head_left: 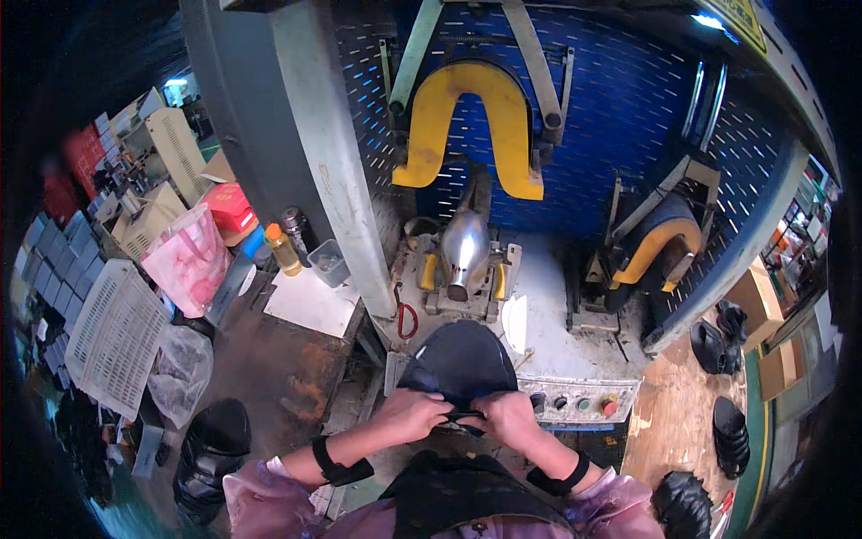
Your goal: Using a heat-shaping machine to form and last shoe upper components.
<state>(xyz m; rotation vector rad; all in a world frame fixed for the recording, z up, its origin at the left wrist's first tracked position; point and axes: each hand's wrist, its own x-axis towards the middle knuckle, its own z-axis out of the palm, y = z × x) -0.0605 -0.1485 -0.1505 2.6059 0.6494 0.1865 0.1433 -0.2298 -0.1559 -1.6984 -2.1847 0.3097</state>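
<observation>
Both hands are working close together in front of the machine: the left hand point(411, 416) is pinching the near edge of a black, rounded, leather-like piece point(458, 359), and the right hand point(510, 418) is pinching the same edge just beside it, fingers curling in. The piece is hanging between the person and the machine, its broad curved end pointing away from the body.

Beyond it, a shiny silver, bulb-shaped metal form point(465, 247) is standing at the machine's middle, and above that a yellow, upside-down-U-shaped pad point(431, 126) is hanging from metal arms. To the right of the hands, a pale control panel with round knobs and buttons point(584, 406) is facing the person. Farther right, a stack of black curved pieces point(730, 436) is resting on a brown wooden table point(669, 395); another glossy black stack point(214, 454) is sitting at the left.
</observation>
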